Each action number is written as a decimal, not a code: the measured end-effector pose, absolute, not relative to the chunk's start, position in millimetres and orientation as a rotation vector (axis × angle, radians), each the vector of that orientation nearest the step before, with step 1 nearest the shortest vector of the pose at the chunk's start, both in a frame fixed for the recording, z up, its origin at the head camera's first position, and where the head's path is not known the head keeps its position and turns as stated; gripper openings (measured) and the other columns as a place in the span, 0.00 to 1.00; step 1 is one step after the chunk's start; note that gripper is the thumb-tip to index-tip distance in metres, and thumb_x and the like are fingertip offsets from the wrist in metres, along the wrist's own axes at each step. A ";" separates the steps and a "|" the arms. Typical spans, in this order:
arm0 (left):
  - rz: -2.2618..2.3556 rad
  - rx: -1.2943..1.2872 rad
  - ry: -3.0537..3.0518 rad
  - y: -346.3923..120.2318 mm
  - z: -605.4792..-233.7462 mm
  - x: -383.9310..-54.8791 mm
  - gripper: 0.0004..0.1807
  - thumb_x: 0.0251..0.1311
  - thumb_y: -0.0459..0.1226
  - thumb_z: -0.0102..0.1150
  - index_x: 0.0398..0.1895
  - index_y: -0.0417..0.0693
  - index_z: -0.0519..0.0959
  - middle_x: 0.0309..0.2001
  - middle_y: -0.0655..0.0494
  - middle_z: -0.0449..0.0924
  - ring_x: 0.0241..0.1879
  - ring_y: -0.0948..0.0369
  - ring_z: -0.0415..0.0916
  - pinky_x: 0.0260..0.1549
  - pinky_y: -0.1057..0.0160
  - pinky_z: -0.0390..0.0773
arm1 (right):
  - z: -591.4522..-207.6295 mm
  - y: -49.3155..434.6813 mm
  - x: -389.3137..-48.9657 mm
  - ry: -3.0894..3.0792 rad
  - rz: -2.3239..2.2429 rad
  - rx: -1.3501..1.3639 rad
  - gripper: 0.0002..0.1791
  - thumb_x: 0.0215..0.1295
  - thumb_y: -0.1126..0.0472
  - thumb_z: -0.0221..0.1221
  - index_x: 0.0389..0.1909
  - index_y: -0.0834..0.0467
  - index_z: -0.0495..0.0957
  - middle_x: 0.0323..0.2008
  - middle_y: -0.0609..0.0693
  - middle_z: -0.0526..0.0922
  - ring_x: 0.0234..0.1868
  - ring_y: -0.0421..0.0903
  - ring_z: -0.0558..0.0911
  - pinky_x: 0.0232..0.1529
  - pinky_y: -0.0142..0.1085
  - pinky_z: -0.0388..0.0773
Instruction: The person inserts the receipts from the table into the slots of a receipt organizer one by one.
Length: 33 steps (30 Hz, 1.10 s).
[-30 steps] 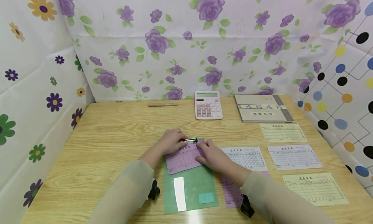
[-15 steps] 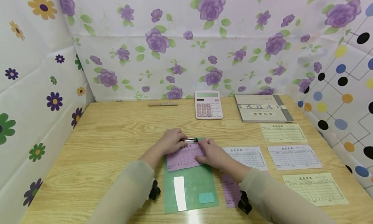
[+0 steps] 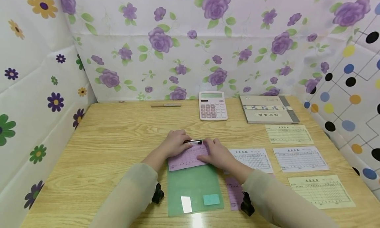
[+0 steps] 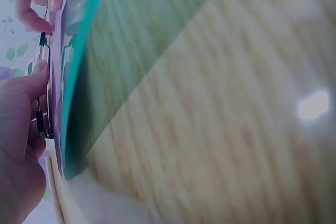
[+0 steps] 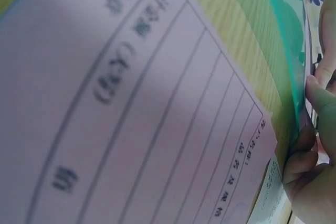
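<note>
A translucent green clipboard (image 3: 193, 183) lies at the front middle of the table. At its top edge is a wire clip (image 3: 195, 142) with black ends. My left hand (image 3: 175, 144) grips this clip, its thumb pressed on the wire in the left wrist view. A pink printed slip (image 3: 185, 158) lies across the upper part of the board, its top edge hidden at the clip and hands. My right hand (image 3: 219, 156) pinches the slip's right side, with the thumb (image 5: 317, 95) on its face in the right wrist view. A pale blue label (image 3: 211, 199) marks the board's lower right.
Right of the board lie another pink slip (image 3: 233, 193), partly under my right forearm, white slips (image 3: 300, 159) and yellow slips (image 3: 322, 191). Along the back are a pen (image 3: 166, 105), a pink calculator (image 3: 212, 106) and a grey ledger book (image 3: 268, 109). Patterned cloth walls (image 3: 124, 66) enclose the table.
The pink slip has shifted up toward the clip and its tilt has lessened, the right hand moving slightly up with it. The left hand stays on the clip.
</note>
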State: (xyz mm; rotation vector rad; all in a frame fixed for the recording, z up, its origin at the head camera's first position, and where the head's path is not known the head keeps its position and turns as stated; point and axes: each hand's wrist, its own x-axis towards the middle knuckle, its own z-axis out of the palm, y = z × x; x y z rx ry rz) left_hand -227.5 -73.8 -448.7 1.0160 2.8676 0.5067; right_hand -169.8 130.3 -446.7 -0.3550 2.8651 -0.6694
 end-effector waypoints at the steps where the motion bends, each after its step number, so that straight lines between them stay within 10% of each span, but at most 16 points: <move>1: 0.508 1.019 2.867 -73.5 -448.4 -227.4 0.16 0.61 0.47 0.58 0.47 0.49 0.81 0.34 0.61 0.72 0.32 0.62 0.67 0.38 0.58 0.62 | -446.5 130.3 -169.8 2.865 -0.674 -0.347 0.40 0.53 0.38 0.63 0.61 0.57 0.66 0.45 0.59 0.71 0.37 0.52 0.77 0.40 0.46 0.75; 33: 0.359 0.993 2.898 -69.9 -450.8 -225.3 0.18 0.58 0.49 0.61 0.47 0.52 0.78 0.41 0.59 0.72 0.44 0.58 0.69 0.47 0.55 0.64 | -447.5 123.6 -169.5 2.926 -0.521 -0.304 0.39 0.52 0.34 0.61 0.59 0.55 0.68 0.43 0.58 0.72 0.29 0.50 0.76 0.28 0.44 0.74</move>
